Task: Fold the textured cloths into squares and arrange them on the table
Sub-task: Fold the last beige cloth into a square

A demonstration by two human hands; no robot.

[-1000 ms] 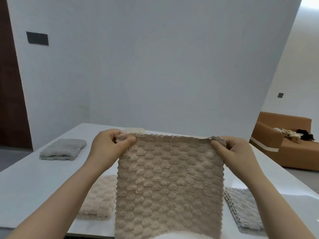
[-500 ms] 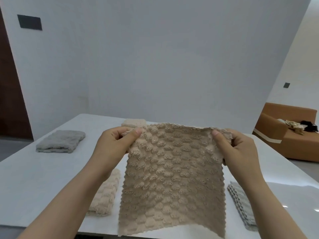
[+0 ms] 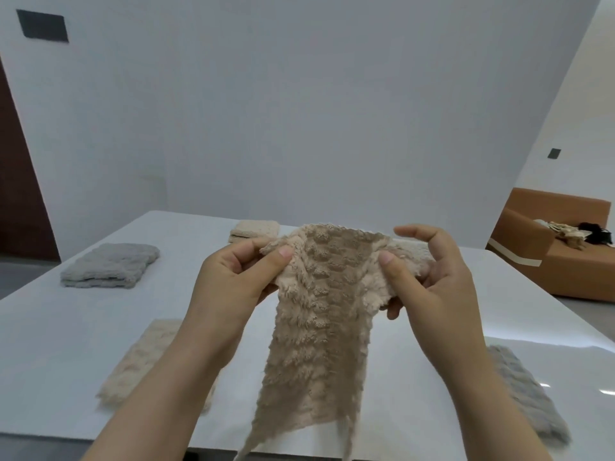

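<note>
"At the left side of the white table (image 3: 50,327), why did the grey folded cloth (image 3: 109,266) lie so far from the hands?" asked the first.

"I judge that it was already finished. It lay flat as a square, well apart from the others, so that each cloth had its own place. The pale folded cloth (image 3: 143,361) nearer to the person and the cream folded cloth (image 3: 254,229) at the far side lay in the same manner."

"And the left hand (image 3: 233,281)?"

"Its thumb and curled fingers pinched the upper left corner of the beige cloth (image 3: 322,311). This cloth hung in the air over the middle of the table. Its upper edge was gathered narrow between the two hands, probably to bring the corners together for a first fold."

"The right hand (image 3: 436,281)?"

"Its thumb pressed the upper right part against the lower fingers. The forefinger stood loose above and held nothing. Further right lay one more grey cloth (image 3: 522,394), near the table's edge. Whether it was fully folded, I could not tell."
</note>
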